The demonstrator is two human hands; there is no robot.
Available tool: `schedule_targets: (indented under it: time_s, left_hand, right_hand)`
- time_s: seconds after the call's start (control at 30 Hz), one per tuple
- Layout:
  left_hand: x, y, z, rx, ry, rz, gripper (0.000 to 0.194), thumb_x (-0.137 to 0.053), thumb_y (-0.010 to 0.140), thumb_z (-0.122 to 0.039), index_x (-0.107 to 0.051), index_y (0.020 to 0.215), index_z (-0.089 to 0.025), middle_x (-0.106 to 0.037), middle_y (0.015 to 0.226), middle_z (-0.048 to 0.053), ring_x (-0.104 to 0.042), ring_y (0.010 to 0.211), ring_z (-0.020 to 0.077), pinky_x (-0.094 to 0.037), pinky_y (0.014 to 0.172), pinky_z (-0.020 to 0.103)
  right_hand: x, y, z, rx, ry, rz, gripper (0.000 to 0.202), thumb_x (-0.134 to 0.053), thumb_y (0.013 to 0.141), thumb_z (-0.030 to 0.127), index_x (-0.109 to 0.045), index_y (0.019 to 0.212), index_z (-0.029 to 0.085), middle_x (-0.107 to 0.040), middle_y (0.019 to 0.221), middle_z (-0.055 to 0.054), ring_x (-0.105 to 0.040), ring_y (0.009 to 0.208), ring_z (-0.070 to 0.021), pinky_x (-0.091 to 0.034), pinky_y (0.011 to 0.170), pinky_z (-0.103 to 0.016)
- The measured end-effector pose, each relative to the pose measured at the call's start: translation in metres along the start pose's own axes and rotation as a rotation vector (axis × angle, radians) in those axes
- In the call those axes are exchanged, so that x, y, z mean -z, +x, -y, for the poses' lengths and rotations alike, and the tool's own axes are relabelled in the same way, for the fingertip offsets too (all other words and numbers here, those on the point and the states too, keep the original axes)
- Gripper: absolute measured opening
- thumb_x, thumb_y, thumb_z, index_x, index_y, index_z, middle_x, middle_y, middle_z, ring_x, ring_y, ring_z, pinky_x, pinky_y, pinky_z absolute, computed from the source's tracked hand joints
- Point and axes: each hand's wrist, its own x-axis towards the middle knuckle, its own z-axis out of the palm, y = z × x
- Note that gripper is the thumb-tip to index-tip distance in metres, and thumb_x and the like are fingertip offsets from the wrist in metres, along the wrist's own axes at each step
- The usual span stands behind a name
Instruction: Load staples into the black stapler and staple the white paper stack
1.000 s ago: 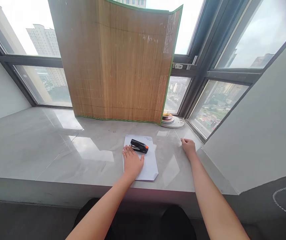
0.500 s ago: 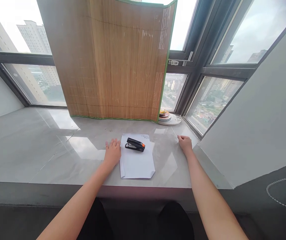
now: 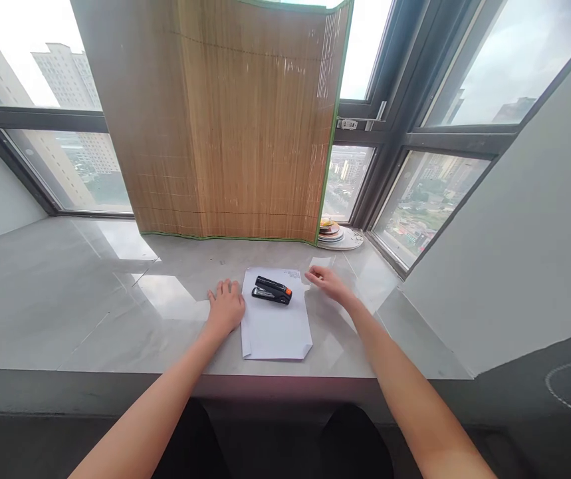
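A black stapler [image 3: 272, 291] with an orange button lies tilted on a stack of white paper [image 3: 275, 336]. The sheets rest on the grey stone sill, their two near corners folded. My left hand [image 3: 226, 307] lies open along the paper's left edge, fingers spread on the sill. To the right of the stapler, close to the paper's upper right corner, is my right hand [image 3: 329, 282]. Its fingers are curled together, apart from the stapler; what they hold, if anything, is too small to make out. Small printed marks show at the paper's top right.
A bamboo mat [image 3: 235, 133] with green edging leans against the window behind the paper. Stacked plates [image 3: 345, 239] stand in the back right corner. The glossy sill [image 3: 96, 299] ends at a front edge above my knees. A white wall [image 3: 504, 233] rises at right.
My right hand has moved left across the sill, from near the right window to beside the paper's upper right corner. My left hand, the stapler and the paper keep their places.
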Motion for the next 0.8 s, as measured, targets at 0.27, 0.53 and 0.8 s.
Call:
schedule_targets:
  time_s: [0.27, 0.53, 0.8]
  left_hand:
    - [-0.002, 0.001, -0.001, 0.010, 0.007, -0.025, 0.054, -0.036, 0.107, -0.026, -0.053, 0.156, -0.012, -0.045, 0.168, 0.024, -0.036, 0.159, 0.0400, -0.027, 0.126, 0.071]
    - [-0.001, 0.001, 0.000, 0.004, -0.004, -0.003, 0.052, -0.035, 0.108, -0.029, -0.054, 0.154, -0.013, -0.044, 0.168, 0.024, -0.035, 0.159, 0.0395, -0.027, 0.126, 0.071]
    - [-0.003, 0.003, -0.001, 0.019, -0.020, -0.011, 0.054, -0.036, 0.109, -0.033, -0.053, 0.156, -0.012, -0.044, 0.169, 0.023, -0.034, 0.159, 0.0390, -0.024, 0.129, 0.069]
  right_hand:
    - [-0.037, 0.029, 0.075, 0.266, -0.055, 0.436, 0.058, -0.079, 0.086, 0.050, -0.065, 0.138, 0.028, -0.075, 0.120, -0.005, -0.068, 0.096, -0.0233, -0.052, 0.082, -0.032]
    - [-0.063, 0.022, 0.061, 0.259, -0.187, 0.284, 0.020, -0.075, 0.086, 0.034, -0.071, 0.103, 0.024, -0.075, 0.094, -0.004, -0.065, 0.085, -0.0222, -0.039, 0.072, -0.029]
    - [0.000, 0.042, -0.021, -0.008, 0.213, -0.322, 0.044, -0.074, 0.080, 0.050, -0.071, 0.111, 0.019, -0.075, 0.099, -0.006, -0.065, 0.088, -0.0239, -0.047, 0.080, -0.034]
